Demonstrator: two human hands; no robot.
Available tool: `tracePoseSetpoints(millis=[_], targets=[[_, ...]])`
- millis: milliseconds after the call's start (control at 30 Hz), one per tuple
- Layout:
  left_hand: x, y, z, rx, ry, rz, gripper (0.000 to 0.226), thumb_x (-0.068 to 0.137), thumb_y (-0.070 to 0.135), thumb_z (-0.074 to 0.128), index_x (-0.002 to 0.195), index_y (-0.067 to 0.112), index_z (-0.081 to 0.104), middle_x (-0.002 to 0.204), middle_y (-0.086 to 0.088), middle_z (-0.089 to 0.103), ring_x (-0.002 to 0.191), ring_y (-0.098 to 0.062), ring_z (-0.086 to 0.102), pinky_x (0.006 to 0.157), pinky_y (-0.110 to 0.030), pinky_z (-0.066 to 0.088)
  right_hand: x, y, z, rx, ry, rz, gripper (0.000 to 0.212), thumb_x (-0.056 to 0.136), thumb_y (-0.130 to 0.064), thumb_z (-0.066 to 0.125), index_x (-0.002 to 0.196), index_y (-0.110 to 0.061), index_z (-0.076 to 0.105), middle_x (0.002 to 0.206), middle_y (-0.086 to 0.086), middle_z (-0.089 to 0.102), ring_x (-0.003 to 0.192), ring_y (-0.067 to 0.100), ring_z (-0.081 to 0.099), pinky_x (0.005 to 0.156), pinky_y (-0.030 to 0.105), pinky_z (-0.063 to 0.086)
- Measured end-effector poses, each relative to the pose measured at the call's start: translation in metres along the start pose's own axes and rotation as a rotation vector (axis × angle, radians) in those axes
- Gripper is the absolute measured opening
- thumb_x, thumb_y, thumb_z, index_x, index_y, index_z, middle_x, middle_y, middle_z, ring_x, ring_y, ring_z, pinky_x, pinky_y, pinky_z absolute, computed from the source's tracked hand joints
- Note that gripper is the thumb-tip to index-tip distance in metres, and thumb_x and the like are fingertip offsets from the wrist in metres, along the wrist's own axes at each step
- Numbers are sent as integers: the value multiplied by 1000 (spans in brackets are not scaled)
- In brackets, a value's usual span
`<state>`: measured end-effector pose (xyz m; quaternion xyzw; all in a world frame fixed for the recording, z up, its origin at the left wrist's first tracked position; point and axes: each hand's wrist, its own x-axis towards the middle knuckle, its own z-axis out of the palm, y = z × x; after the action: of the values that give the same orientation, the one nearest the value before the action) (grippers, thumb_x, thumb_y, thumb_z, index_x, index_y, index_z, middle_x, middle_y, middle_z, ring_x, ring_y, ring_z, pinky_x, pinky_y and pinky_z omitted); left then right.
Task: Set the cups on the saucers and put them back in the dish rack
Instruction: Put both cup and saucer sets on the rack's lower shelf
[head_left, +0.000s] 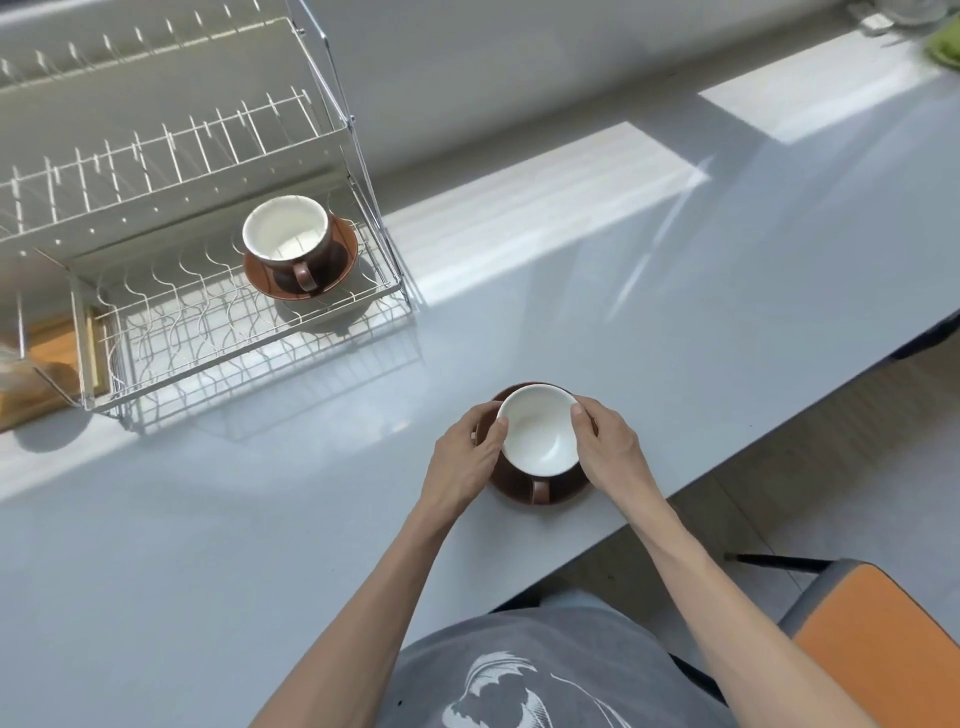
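Observation:
A brown cup with a white inside (539, 432) stands on a brown saucer (563, 493) near the table's front edge, its handle pointing toward me. My left hand (465, 457) grips the set on its left side, thumb at the cup's rim. On the other side my right hand (605, 441) holds it the same way. A second brown cup (285, 236) sits on its saucer (340, 260) in the lower tier of the wire dish rack (208, 322) at the left, handle toward the front.
The rack's upper tier (156, 150) holds no dishes. A wooden block (47, 364) lies left of the rack. The grey table (675, 312) runs to a diagonal front edge; an orange chair (878, 639) stands below at the right. A green item (943, 44) sits far back right.

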<state>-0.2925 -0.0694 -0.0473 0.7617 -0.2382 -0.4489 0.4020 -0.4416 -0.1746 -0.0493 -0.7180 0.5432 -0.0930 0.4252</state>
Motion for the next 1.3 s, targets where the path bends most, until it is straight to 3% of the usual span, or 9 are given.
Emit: tracePoseSetpoints(millis=[233, 567, 667, 867, 1100, 1200, 1300], targets=[[-8, -10, -24, -41, 74, -37, 25, 92, 51, 53, 115, 47, 63, 111, 20, 65, 105, -17, 65, 98, -47, 53, 3, -20, 20, -21, -54, -60, 36, 104, -29, 35, 121, -17, 64, 110, 4, 67, 106, 24, 57, 85, 33, 43], [-25, -30, -71, -151, 203, -70, 18, 88, 52, 54, 102, 56, 64, 110, 25, 65, 109, -13, 64, 98, -45, 54, 2, -63, 57, -38, -168, -175, 34, 103, -33, 35, 115, -21, 66, 106, 4, 70, 100, 24, 61, 85, 38, 48], [-31, -34, -89, -177, 253, -75, 14, 88, 52, 54, 96, 60, 62, 107, 28, 63, 110, -13, 64, 98, -45, 54, 3, -80, 71, -51, -212, -215, 34, 103, -32, 36, 118, -23, 65, 109, 3, 70, 99, 21, 59, 82, 34, 46], [-40, -47, -127, -240, 363, -93, 29, 88, 49, 55, 114, 44, 67, 115, 13, 68, 112, -17, 64, 98, -47, 54, 4, -118, 101, -84, -323, -265, 36, 104, -33, 37, 127, -23, 62, 115, 2, 68, 106, 22, 58, 88, 35, 44], [-41, -51, -176, -233, 459, -128, 38, 86, 52, 52, 119, 40, 66, 116, 3, 69, 112, -23, 64, 97, -48, 54, 14, -168, 134, -90, -430, -311, 34, 103, -32, 37, 124, -21, 62, 107, -2, 63, 102, 20, 56, 86, 34, 44], [-35, -49, -201, -223, 519, -158, 37, 84, 50, 51, 117, 41, 66, 110, 4, 70, 107, -24, 66, 96, -47, 55, 22, -191, 150, -90, -470, -303, 30, 102, -35, 38, 113, -23, 63, 97, -7, 62, 91, 19, 56, 82, 39, 49], [-29, -45, -226, -209, 554, -164, 41, 82, 51, 49, 118, 40, 65, 109, 2, 71, 106, -25, 67, 96, -47, 55, 32, -214, 165, -93, -485, -321, 31, 101, -37, 37, 102, -21, 63, 86, -8, 60, 78, 15, 54, 73, 36, 46]])
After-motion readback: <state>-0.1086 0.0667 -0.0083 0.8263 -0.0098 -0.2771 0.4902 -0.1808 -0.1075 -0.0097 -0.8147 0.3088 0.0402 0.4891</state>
